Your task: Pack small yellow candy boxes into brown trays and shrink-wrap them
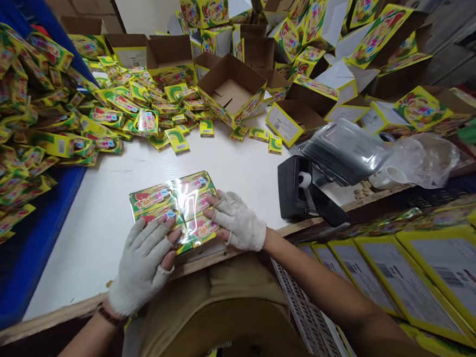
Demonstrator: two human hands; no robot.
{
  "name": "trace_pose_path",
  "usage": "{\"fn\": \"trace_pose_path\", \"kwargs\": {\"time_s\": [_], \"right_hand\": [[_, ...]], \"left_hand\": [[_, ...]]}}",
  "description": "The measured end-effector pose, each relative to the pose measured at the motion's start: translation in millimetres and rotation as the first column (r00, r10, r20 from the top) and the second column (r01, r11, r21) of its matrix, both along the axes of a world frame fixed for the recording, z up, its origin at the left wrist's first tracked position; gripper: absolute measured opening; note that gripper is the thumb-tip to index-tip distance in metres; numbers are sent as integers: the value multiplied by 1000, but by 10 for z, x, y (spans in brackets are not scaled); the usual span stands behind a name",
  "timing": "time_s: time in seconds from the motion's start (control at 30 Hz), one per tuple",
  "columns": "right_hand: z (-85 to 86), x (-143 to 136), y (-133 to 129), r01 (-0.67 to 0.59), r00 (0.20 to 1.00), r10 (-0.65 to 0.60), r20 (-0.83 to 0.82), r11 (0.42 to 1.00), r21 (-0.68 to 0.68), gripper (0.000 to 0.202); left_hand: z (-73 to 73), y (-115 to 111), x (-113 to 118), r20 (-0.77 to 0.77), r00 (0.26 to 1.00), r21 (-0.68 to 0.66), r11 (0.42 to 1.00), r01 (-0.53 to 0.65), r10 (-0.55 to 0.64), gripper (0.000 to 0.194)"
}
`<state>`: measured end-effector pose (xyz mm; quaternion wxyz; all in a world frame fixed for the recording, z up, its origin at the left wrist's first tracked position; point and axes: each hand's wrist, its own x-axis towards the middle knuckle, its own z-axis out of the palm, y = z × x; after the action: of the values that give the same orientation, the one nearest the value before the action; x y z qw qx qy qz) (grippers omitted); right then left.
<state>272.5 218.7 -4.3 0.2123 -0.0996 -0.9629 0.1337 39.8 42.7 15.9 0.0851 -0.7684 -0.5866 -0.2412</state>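
Observation:
A shiny, flat pack of small yellow-green printed boxes (193, 203) under clear film lies on the white table near its front edge. My left hand (140, 259), in a white glove with bare fingertips, rests on the pack's front left part with its fingers stretched out. On the right side, my right hand (238, 219), gloved the same way, touches the top and edge with spread fingers. Neither hand wraps around the pack. Light glare hides some of the print.
Loose small boxes (111, 116) heap up at the back left, beside a blue bin (71, 190) full of more. Open display cartons (231, 86) crowd the back. To the right are a black tape dispenser (296, 191), clear plastic sheets (345, 144) and a crate of packed cartons (391, 276).

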Motion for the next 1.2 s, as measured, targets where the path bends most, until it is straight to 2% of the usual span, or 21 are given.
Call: {"fn": "trace_pose_path", "kwargs": {"time_s": [0.07,0.13,0.2,0.23,0.3,0.37,0.43,0.47,0.53,0.67,0.83,0.93,1.07,1.13,1.2], "right_hand": [[150,53,138,80,995,-80,-52,997,10,43],[360,264,209,210,969,-209,-128,978,-10,35],[555,618,207,424,884,-427,-192,904,-58,27],[625,825,189,555,798,-559,-224,827,-89,23],[690,1228,148,771,573,-781,-249,617,-157,19],[659,1539,128,868,413,-901,-130,433,-242,24],[573,1711,144,883,377,-923,79,332,-333,31],[525,1747,164,878,384,-908,167,303,-370,34],[449,1747,218,865,386,-892,236,261,-427,35],[424,1643,253,834,325,-932,161,202,-513,27],[454,1594,-39,781,255,-967,-18,216,-585,31],[382,1619,-258,678,208,-978,13,134,-723,34],[218,1621,-363,495,212,-968,134,-12,-869,39],[162,1614,-328,481,212,-961,180,-58,-875,40],[137,1622,-261,524,232,-947,221,-69,-849,39]], "left_hand": [[-58,229,115,1,1000,66,998,-2,2,35],[-107,485,231,-7,1000,119,993,16,-15,29],[-149,707,317,-12,1000,167,985,29,-27,26],[-168,796,344,-7,1000,187,982,28,-28,25],[-197,922,364,12,999,201,979,30,-33,22],[-212,990,355,47,998,182,983,26,-35,18],[-216,1020,337,71,997,123,992,22,-31,14],[-217,1026,329,79,997,99,995,19,-27,13],[-220,1035,319,87,996,86,996,11,-18,13],[-244,1053,318,84,996,116,993,-4,-5,14],[-245,1057,336,92,996,96,995,-17,8,6],[-176,1047,372,86,996,99,995,-24,15,6],[-75,1037,429,99,995,92,996,-18,9,6],[-59,1036,451,101,994,99,994,-41,31,8],[-73,1030,462,111,993,101,993,-62,51,9]]}}
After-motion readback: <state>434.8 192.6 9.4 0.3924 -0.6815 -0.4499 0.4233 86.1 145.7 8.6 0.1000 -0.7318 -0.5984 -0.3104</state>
